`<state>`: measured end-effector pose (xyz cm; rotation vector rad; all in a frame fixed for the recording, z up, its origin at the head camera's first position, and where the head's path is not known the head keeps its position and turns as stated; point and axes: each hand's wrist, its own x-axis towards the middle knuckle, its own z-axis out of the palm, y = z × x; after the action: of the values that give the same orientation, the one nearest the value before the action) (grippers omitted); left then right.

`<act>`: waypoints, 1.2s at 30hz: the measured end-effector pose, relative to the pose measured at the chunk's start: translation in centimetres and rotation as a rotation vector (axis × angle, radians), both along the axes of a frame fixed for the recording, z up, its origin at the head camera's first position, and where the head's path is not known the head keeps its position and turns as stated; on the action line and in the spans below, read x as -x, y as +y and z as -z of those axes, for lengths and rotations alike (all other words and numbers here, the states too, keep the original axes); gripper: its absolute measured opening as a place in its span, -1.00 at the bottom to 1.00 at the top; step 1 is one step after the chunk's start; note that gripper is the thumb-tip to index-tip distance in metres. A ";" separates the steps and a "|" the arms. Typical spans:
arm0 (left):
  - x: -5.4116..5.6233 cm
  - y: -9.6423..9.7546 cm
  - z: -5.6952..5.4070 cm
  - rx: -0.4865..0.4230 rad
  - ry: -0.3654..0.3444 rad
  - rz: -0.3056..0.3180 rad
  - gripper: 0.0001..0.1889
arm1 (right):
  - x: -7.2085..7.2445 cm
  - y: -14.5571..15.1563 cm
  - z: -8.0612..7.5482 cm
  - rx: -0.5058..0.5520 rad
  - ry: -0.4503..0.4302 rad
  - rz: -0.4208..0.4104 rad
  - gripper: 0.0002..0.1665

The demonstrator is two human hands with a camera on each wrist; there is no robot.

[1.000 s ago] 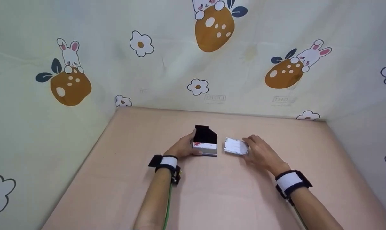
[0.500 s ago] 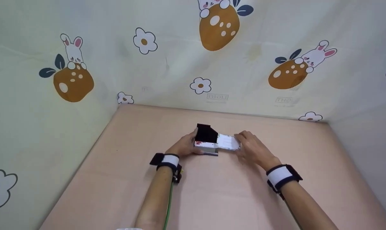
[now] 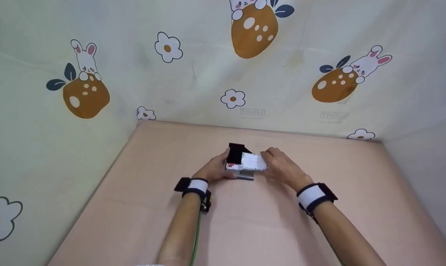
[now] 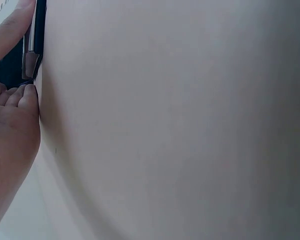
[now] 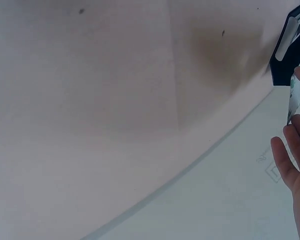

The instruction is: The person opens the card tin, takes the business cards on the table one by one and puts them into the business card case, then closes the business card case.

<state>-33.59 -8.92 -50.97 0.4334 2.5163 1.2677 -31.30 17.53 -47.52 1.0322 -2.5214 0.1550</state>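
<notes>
Left of the middle, my left hand (image 3: 212, 170) grips a small card case by its left side; its black lid (image 3: 235, 152) stands raised. A red-patterned white card edge (image 3: 231, 166) shows inside the case, above its silvery front. My right hand (image 3: 285, 168) pinches a white card (image 3: 253, 161) with a leafy printed border by its right end. The card's left part overlaps the open case in the head view. In the left wrist view, fingers and thumb hold the case (image 4: 32, 62) at the frame's edge. The right wrist view catches the card (image 5: 296, 97) edge-on beside the case (image 5: 285, 67).
A pale pink tabletop (image 3: 245, 229) lies under both hands. Behind and beside it hangs a light cloth (image 3: 193, 81) printed with rabbits, fruit and flowers. Each wrist wears a strap with a camera, and a green cable (image 3: 196, 236) runs along the left forearm.
My right hand has carried the white card leftward, from apart from the case to over its opening. The left hand keeps holding the case in nearly the same place.
</notes>
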 end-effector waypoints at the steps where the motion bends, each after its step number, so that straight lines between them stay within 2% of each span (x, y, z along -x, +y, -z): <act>1: 0.0 0.0 0.0 0.001 0.005 0.006 0.15 | 0.0 -0.2 -0.1 -0.006 0.000 0.004 -0.26; 4: 0.1 0.0 0.0 0.002 0.018 0.017 0.15 | 0.2 -0.8 -0.3 -0.011 -0.008 0.011 -0.27; 11: 0.1 0.0 0.2 0.004 -0.010 -0.006 0.17 | 0.7 -2.2 -0.2 0.020 -0.035 -0.006 -0.29; 21: 0.0 -0.2 -0.1 0.004 0.013 0.000 0.15 | 1.0 -3.7 0.3 0.038 -0.106 0.007 -0.36; 27: -0.1 -0.1 -0.1 0.021 -0.022 -0.026 0.16 | 0.9 -4.4 0.7 0.040 -0.168 0.027 -0.50; 30: 0.0 -0.1 -0.1 0.031 -0.016 -0.027 0.17 | 0.9 -4.7 0.7 0.042 -0.189 0.036 -0.57; 36: 0.3 0.1 0.0 0.045 -0.012 -0.020 0.18 | 1.0 -5.1 0.6 0.032 -0.252 0.070 -0.60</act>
<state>-33.85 -8.82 -51.01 0.3896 2.5399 1.2149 -32.28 12.43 -48.13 0.9622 -2.7663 0.3227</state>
